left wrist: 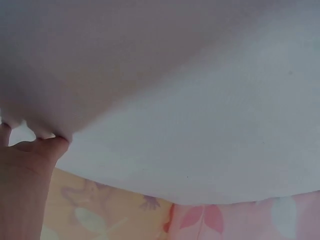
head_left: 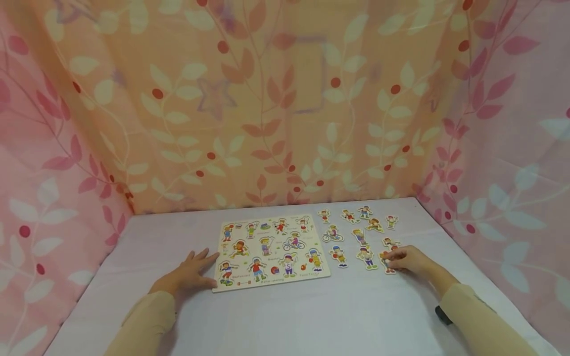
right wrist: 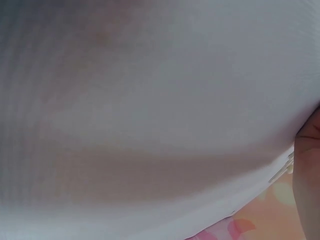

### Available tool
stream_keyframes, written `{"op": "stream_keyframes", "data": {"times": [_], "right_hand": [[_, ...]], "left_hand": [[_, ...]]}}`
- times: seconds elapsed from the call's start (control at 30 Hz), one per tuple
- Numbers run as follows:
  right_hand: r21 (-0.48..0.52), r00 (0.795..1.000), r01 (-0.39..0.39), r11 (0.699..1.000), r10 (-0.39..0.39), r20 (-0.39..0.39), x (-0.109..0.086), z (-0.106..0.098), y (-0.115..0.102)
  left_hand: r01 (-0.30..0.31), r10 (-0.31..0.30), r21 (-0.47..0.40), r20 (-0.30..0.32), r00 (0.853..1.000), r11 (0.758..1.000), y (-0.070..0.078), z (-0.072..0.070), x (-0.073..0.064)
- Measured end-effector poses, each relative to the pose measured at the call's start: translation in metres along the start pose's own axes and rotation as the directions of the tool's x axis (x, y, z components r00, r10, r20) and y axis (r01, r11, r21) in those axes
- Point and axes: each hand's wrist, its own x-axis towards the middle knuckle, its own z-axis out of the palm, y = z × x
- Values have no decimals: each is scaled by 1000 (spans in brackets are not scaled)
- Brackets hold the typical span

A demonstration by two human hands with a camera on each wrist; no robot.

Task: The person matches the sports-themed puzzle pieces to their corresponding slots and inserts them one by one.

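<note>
A flat puzzle board with printed sports figures lies on the table. At its left edge my left hand rests with fingers spread, thumb at the near corner. In the left wrist view the left hand shows at the lower left, fingertips down on the cloth. Right of the board, my right hand pinches a child-figure puzzle piece between thumb and fingers, partly covering it. Just beyond that lies another figure piece. Only part of the right hand appears in the right wrist view.
Several loose figure pieces are spread right of the board, among them a cyclist, a blue-capped figure and a figure in a white top. A white cloth covers the table. Floral curtains enclose its back and sides.
</note>
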Motion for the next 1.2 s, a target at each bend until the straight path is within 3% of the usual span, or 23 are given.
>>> {"op": "stream_keyframes", "data": {"times": [0.13, 0.33, 0.7, 1.2], "right_hand": [[-24, 999, 37, 999, -37, 10, 0, -1, -3], [-73, 998, 60, 996, -59, 8, 0, -3, -6], [31, 999, 0, 1000, 1, -32, -11, 0, -17], [97, 996, 68, 993, -61, -71, 2, 16, -55]], "left_hand": [[-23, 23, 56, -13, 1000, 998, 5, -1, 0], [-21, 22, 58, -12, 1000, 998, 10, -2, 0], [5, -3, 65, -17, 1000, 998, 4, 3, 4], [12, -9, 98, -29, 1000, 995, 11, 0, 1]]}}
